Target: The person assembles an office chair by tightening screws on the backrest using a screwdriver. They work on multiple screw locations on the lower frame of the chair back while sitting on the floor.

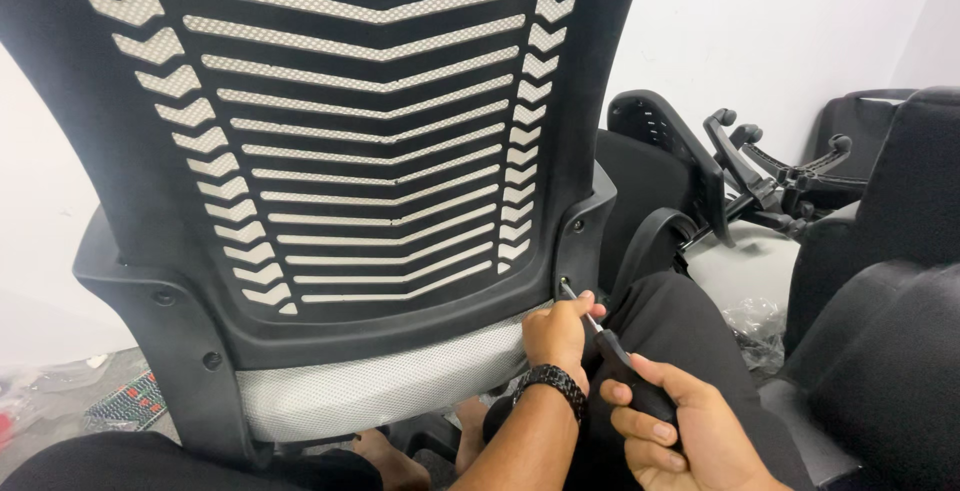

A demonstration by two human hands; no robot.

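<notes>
Right hand [690, 431]: clenched around the black handle of a screwdriver [612, 356], whose thin shaft runs up and left to a screw hole [566, 283] in the lower right corner of the chair back [350, 151]. Left hand [560, 336]: fingertips pinched on the shaft just below the tip, steadying it at the hole; a black beaded bracelet [552, 383] sits on this wrist. To do this step well, the shaft should stay in line with the hole, with the left hand only guiding while the right hand turns and presses. The tip lies just above the left fingertips; whether a screw is seated there cannot be told. Beyond the hands: the slotted black back with pale mesh behind it, 2 dark armrest brackets at left [150, 321] and right [590, 226], and further chair parts [770, 171] lying on the floor at right.
</notes>
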